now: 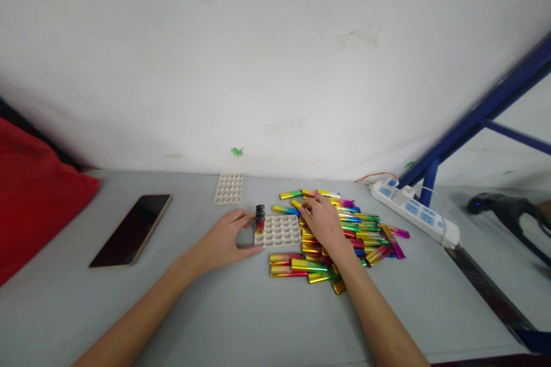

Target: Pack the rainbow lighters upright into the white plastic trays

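Note:
A white tray [279, 245] with rows of round pockets lies on the grey table in front of me. At its left end, several lighters [260, 225] stand upright with black tops showing. My left hand [226, 238] is beside that end, thumb and forefinger spread apart, the thumb at the near corner and a fingertip close to the standing lighters. To the right spreads a pile of shiny multicoloured lighters [310, 265]. Above the pile's left side, my right hand [323, 221] is closed on a lighter [295, 203] whose yellow end sticks out to the left; the rest is hidden by the fingers.
A second pocketed tray [229, 188] lies near the wall. To the left are a phone [129, 232] and a red cloth [38, 195]. On the right are a white power strip [415, 212], a blue metal frame [482, 106] and a black device [508, 221].

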Motion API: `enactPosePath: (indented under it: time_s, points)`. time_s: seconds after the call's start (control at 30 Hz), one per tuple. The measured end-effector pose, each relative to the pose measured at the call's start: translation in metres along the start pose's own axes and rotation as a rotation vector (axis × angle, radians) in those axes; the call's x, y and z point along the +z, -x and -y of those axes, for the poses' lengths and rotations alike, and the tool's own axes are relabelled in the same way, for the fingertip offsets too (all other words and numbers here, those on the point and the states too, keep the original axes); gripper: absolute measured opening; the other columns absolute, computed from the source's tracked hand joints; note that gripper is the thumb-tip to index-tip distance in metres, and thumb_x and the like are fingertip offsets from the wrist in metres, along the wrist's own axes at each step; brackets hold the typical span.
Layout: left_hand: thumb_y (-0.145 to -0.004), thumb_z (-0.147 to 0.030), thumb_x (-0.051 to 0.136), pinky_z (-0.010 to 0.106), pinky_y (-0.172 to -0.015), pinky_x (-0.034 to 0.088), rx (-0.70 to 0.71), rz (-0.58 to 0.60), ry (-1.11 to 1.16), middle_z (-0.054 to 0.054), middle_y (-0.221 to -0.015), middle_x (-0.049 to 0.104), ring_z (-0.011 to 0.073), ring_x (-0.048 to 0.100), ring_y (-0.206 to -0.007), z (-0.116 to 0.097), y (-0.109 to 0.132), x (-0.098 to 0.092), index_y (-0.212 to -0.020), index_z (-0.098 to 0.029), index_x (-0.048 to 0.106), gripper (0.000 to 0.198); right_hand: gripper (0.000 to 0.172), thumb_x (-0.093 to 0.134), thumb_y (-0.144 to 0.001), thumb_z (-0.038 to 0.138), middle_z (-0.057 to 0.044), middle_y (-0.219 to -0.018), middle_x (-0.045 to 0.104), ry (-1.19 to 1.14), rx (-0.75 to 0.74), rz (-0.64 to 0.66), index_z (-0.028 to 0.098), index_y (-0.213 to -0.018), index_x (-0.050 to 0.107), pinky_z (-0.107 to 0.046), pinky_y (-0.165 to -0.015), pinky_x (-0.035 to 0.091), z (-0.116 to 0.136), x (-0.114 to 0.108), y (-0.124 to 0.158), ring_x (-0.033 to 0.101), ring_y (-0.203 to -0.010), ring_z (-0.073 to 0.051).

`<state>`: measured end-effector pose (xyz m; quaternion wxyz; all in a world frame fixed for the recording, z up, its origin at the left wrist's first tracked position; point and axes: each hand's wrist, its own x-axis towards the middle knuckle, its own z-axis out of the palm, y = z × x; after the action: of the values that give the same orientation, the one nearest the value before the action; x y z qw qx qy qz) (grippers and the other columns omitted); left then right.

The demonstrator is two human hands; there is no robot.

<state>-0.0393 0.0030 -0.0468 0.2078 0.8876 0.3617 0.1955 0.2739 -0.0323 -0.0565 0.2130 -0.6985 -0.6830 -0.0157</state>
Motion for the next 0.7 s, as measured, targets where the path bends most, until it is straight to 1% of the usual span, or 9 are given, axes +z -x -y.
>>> enactPosePath:
  time_s: [0.07, 0.17, 0.27, 0.37, 0.43, 0.5, 0.57, 0.63, 0.7]
  points:
    - [-0.089, -0.059, 0.088, 0.047, -0.1, 0.061, 0.0, 0.007, -0.001, 0.011, -0.114, 0.076, 0.0339, 0.074, -0.109, -0.001, 0.0, 0.0, -0.109, -0.022, 0.074, 0.044, 0.014, 0.074, -0.109, 0.031, -0.018, -0.123, 0.079, 0.041, 0.024, 0.039, 0.022, -0.108, 0.084, -0.046, -0.095, 0.056, 0.005, -0.002, 0.001, 0.072, -0.114, -0.035]
    - [-0.089, -0.059, 0.088, 0.046, -0.1, 0.061, 0.001, 0.013, -0.003, 0.011, -0.114, 0.076, 0.0336, 0.073, -0.109, -0.001, -0.001, -0.001, -0.109, -0.022, 0.073, 0.044, 0.01, 0.076, -0.106, 0.024, -0.018, -0.129, 0.077, 0.056, 0.03, 0.05, 0.022, -0.112, 0.083, -0.048, -0.1, 0.056, 0.012, -0.006, 0.002, 0.071, -0.12, -0.037]
    - [-0.089, -0.057, 0.088, 0.046, -0.1, 0.06, -0.004, 0.011, -0.005, 0.01, -0.115, 0.075, 0.0334, 0.073, -0.109, -0.002, -0.001, -0.002, -0.109, -0.023, 0.073, 0.043, 0.012, 0.071, -0.108, 0.023, -0.018, -0.132, 0.077, -0.052, -0.008, 0.015, 0.023, -0.115, 0.081, -0.048, -0.104, 0.055, 0.014, -0.01, 0.003, 0.071, -0.124, -0.036]
    - [-0.089, -0.057, 0.089, 0.045, -0.1, 0.06, 0.002, 0.016, -0.01, 0.01, -0.113, 0.075, 0.0329, 0.073, -0.108, -0.001, -0.001, -0.002, -0.11, -0.022, 0.073, 0.044, 0.026, 0.058, -0.115, 0.031, -0.015, -0.119, 0.083, -0.285, -0.016, -0.025, 0.023, -0.131, 0.076, -0.044, -0.095, 0.056, 0.012, -0.016, 0.002, 0.077, -0.106, -0.033]
    - [-0.089, -0.059, 0.088, 0.045, -0.098, 0.06, 0.003, 0.019, -0.009, 0.01, -0.113, 0.075, 0.0326, 0.073, -0.107, 0.0, -0.001, -0.002, -0.11, -0.022, 0.073, 0.045, 0.033, 0.052, -0.117, 0.039, -0.012, -0.107, 0.085, -0.466, 0.005, -0.068, 0.023, -0.134, 0.075, -0.042, -0.09, 0.055, 0.014, -0.02, 0.001, 0.077, -0.094, -0.031]
    - [-0.09, -0.06, 0.087, 0.044, -0.097, 0.06, 0.002, 0.025, -0.009, 0.01, -0.113, 0.075, 0.0324, 0.073, -0.106, 0.001, 0.0, -0.002, -0.109, -0.022, 0.073, 0.045, 0.037, 0.054, -0.115, 0.049, -0.011, -0.107, 0.085, -0.651, 0.04, -0.127, 0.025, -0.127, 0.079, -0.04, -0.088, 0.055, 0.017, -0.022, 0.001, 0.076, -0.093, -0.03]
    - [-0.09, -0.061, 0.087, 0.044, -0.096, 0.06, 0.004, 0.027, -0.016, 0.011, -0.114, 0.076, 0.0324, 0.073, -0.106, 0.003, 0.0, -0.001, -0.11, -0.022, 0.074, 0.045, 0.039, 0.065, -0.107, 0.059, -0.009, -0.107, 0.084, -0.83, 0.104, -0.157, 0.025, -0.118, 0.081, -0.037, -0.082, 0.054, 0.022, -0.023, 0.001, 0.073, -0.09, -0.027]
    - [-0.09, -0.063, 0.086, 0.044, -0.096, 0.061, 0.011, 0.02, -0.026, 0.011, -0.115, 0.076, 0.0327, 0.073, -0.106, 0.005, 0.0, -0.001, -0.111, -0.023, 0.074, 0.047, 0.046, 0.077, -0.095, 0.068, -0.005, -0.093, 0.079, -0.979, 0.179, -0.135, 0.024, -0.105, 0.08, -0.034, -0.072, 0.049, 0.027, -0.023, 0.001, 0.064, -0.078, -0.023]
    - [-0.091, -0.065, 0.085, 0.045, -0.097, 0.061, 0.02, 0.018, -0.033, 0.011, -0.116, 0.076, 0.0329, 0.073, -0.106, 0.006, -0.001, -0.001, -0.112, -0.023, 0.074, 0.049, 0.054, 0.081, -0.088, 0.077, 0.0, -0.078, 0.068, -1.076, 0.211, -0.09, 0.022, -0.089, 0.075, -0.032, -0.067, 0.045, 0.032, -0.023, 0.002, 0.056, -0.07, -0.019]
